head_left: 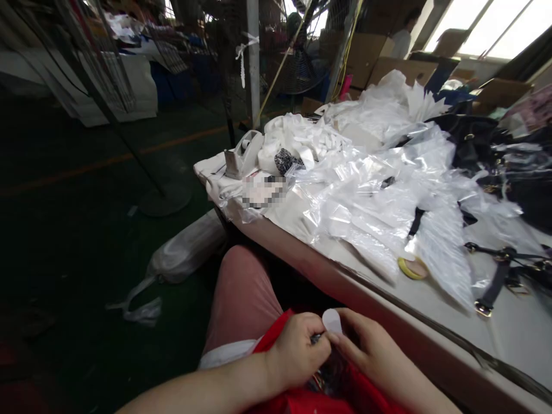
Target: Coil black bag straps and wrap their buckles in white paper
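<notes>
Both my hands, left hand [297, 351] and right hand [373, 353], pinch one white tab [332, 320] beside the table [513, 333]

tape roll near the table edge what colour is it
Yellow tape roll, best seen in the head view.

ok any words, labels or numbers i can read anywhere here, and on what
None readable.
Blurred patch on the table: unreadable.
Cardboard boxes, tape dispenser: no legible print.
White tab pinched between left hand and right hand: blank.
</notes>
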The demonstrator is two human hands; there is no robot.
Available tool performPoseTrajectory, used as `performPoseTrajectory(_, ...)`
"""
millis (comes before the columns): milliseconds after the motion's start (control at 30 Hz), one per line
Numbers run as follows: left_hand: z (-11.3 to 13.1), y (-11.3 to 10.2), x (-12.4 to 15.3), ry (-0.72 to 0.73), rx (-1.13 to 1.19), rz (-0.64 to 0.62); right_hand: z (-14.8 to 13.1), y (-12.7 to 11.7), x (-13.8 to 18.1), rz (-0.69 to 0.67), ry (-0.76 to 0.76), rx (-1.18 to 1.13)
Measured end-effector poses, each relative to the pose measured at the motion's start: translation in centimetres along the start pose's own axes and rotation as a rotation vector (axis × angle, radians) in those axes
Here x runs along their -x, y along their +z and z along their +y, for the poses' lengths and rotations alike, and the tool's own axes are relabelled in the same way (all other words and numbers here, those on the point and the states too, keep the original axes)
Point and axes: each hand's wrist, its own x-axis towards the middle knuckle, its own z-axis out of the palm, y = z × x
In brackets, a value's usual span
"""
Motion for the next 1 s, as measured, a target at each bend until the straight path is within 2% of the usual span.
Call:
performPoseTrajectory(167, -0.2, -0.1, 0.3, 0.049, -0.041, -0.023, 0.7, 0.0, 0.3, -0.195, 0.039, -0.140)
performPoseTrajectory(233, -0.3, -0.1, 0.1, 0.060, -0.058, -0.019, 1.4, -0.6, 0.7, -0.190, 0.052, -0.142)
performPoseTrajectory(300, -0.4, -0.1, -0.1, 0.025, -0.064, 0.008, 1.8, -2.1, 1.0, 0.023, 0.025, -0.051)
performPoseTrajectory(400, -0.4, -0.1, -0.3, -0.033, -0.063, 0.008, 1.6, -6.2, 0.1, 0.614, -0.056, 0.337)
performPoseTrajectory(467, -0.2, -0.1, -0.3, -0.029, -0.070, -0.006, 1.2, -9.6, -1.9, 0.946, -0.075, 0.655)
performPoseTrajectory(533, 0.1, -0.1, -0.3, -0.017, -0.081, -0.003, 1.0, -12.5, -4.6, 1.053, -0.021, 0.869)
performPoseTrajectory(567, 0.2, -0.1, -0.3, -0.018, -0.084, 0.007, 1.0, -13.5, -6.0, 0.981, 0.003, 0.930)
performPoseTrajectory(633, 0.1, -0.1, -0.3, -0.027, -0.066, 0.034, 0.9, -14.4, -8.2, 0.751, -0.045, 1.003)
performPoseTrajectory(667, 0.0, -0.1, -0.2, -0.037, -0.046, 0.048, 0.7, -14.1, -8.6, 0.669, -0.104, 1.009)
performPoseTrajectory(700, -0.1, -0.2, -0.2, -0.051, -0.025, 0.061, 0.3, -13.4, -8.5, 0.644, -0.167, 0.990)
performPoseTrajectory(800, -0.8, -0.2, -0.3, -0.110, 0.028, 0.094, -1.1, -8.9, -5.1, 0.627, -0.251, 0.788)
performPoseTrajectory(900, -1.2, -0.4, -0.3, -0.179, 0.066, 0.125, -1.4, -3.1, 0.0, 0.229, -0.281, 0.694)
performPoseTrajectory(967, -1.2, -0.4, -0.3, -0.218, 0.085, 0.120, -0.3, 0.3, 2.5, 0.086, -0.294, 0.725)
performPoseTrajectory(1000, -1.3, -0.4, -0.3, -0.236, 0.091, 0.112, 0.6, 1.6, 3.3, 0.077, -0.281, 0.750)
